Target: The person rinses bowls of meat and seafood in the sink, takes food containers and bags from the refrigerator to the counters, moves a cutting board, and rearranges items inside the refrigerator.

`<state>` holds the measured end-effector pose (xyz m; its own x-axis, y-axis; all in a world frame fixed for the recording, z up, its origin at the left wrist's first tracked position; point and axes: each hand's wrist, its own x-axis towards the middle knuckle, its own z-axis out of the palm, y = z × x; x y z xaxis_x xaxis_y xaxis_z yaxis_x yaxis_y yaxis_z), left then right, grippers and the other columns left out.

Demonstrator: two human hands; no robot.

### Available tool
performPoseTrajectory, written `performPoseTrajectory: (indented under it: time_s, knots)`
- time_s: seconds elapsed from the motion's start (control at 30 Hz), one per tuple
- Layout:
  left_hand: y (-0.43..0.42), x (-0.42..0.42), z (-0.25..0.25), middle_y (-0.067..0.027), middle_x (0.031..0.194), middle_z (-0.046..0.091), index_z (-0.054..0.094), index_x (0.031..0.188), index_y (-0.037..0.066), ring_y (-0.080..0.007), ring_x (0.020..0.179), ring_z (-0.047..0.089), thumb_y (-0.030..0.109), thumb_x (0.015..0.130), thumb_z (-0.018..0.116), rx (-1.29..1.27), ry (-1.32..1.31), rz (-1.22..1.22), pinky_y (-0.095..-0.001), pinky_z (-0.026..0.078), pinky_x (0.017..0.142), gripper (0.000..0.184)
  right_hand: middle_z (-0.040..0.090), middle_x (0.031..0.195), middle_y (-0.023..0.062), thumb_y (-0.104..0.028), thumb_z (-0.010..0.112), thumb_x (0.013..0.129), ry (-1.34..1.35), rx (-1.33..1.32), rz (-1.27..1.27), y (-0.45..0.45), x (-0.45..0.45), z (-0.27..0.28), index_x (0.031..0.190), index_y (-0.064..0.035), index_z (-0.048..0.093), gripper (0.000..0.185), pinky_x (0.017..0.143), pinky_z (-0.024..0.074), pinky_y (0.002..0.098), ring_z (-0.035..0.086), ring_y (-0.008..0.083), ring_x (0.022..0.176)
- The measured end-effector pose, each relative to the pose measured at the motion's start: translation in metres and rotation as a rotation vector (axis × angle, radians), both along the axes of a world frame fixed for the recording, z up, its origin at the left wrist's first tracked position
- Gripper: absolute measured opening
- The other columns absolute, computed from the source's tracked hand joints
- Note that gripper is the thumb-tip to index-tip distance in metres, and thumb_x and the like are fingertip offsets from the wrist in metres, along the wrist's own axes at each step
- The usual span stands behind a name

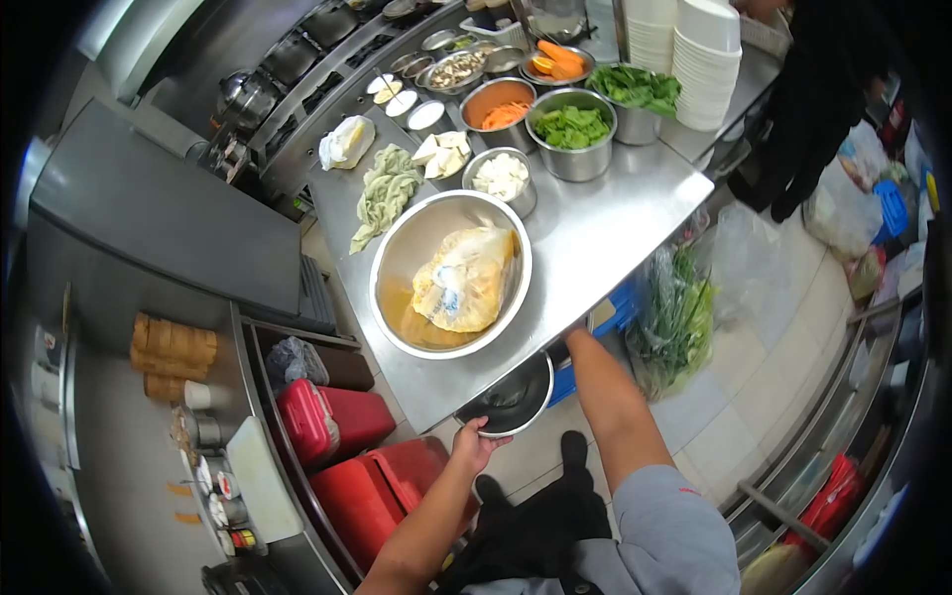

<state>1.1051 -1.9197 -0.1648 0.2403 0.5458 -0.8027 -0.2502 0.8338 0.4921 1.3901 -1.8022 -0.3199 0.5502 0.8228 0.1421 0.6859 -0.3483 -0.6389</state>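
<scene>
My left hand [478, 443] grips the rim of a dark-looking metal bowl [511, 397], which is partly under the front edge of the steel table [635, 213]. The right arm reaches below the same edge, and my right hand [577, 335] is mostly hidden there; its fingers do not show. On the table above them, a large steel bowl [397, 248] holds a tied plastic bag [464, 281] with yellowish contents. A crumpled green cloth [387, 195] lies beside that bowl.
Behind the bowl stand pots of white pieces [501, 177], leafy greens [571, 127] and shredded carrot [504, 115]. Stacked white containers [706, 59] stand at the back. Bagged green vegetables [674, 322] are right of the table. Red bins [382, 496] sit lower left. Another person [823, 89] stands upper right.
</scene>
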Motion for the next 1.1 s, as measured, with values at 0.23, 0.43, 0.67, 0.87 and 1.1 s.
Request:
performPoseTrajectory:
  time_s: [0.23,0.43,0.67,0.87,1.1]
  knots:
    - [0.019,0.027,-0.053,-0.0215,0.114,0.057,0.042,0.122,-0.001,-0.0356,0.100,0.059,0.017,0.091,0.042,-0.033,-0.164,0.027,-0.0544,0.048,0.085,0.036,0.063,0.103,0.0204,-0.018,0.055,0.082,0.435,-0.078,-0.312,-0.098,0.040,0.123,0.103,-0.0015,0.060,0.027,0.083,0.0463,0.0396,0.060,0.0362,0.096]
    - [0.033,0.117,-0.085,-0.0202,0.123,0.051,0.034,0.134,0.009,-0.0371,0.109,0.054,0.053,0.092,0.045,-0.187,0.149,-0.100,-0.0599,0.040,0.091,0.062,0.062,0.083,0.0200,-0.013,0.054,0.079,0.367,0.105,-0.489,-0.270,0.069,0.118,0.088,0.0027,0.058,0.018,0.074,0.0461,0.0405,0.061,0.0324,0.082]
    - [0.051,0.158,-0.168,-0.0144,0.145,0.029,0.020,0.145,0.021,-0.0338,0.132,0.032,0.064,0.088,0.039,-0.154,-0.360,-0.113,-0.0619,0.023,0.103,0.074,0.057,0.066,0.0179,-0.013,0.058,0.074,0.265,-0.169,-0.389,-0.380,0.035,0.155,0.074,0.0035,0.054,0.016,0.061,0.0445,0.0399,0.057,0.0287,0.063]
    - [0.033,0.107,-0.157,-0.0178,0.136,0.042,0.032,0.142,0.016,-0.0310,0.129,0.037,0.064,0.086,0.043,0.249,-0.003,-0.568,-0.0562,0.024,0.104,0.074,0.053,0.060,0.0185,-0.010,0.059,0.073,0.275,-0.220,-0.094,-0.361,-0.044,0.117,0.069,0.0030,0.051,0.016,0.058,0.0431,0.0410,0.054,0.0306,0.057]
    - [-0.015,-0.145,-0.016,-0.0139,0.100,0.064,0.052,0.124,0.003,-0.0238,0.082,0.066,0.024,0.081,0.066,0.216,0.267,-0.945,-0.0366,0.056,0.047,0.050,0.056,0.062,0.0089,-0.010,0.059,0.077,0.606,-0.403,0.384,-0.235,-0.197,0.144,0.075,0.0041,0.055,0.014,0.052,0.0419,0.0324,0.053,0.0188,0.055]
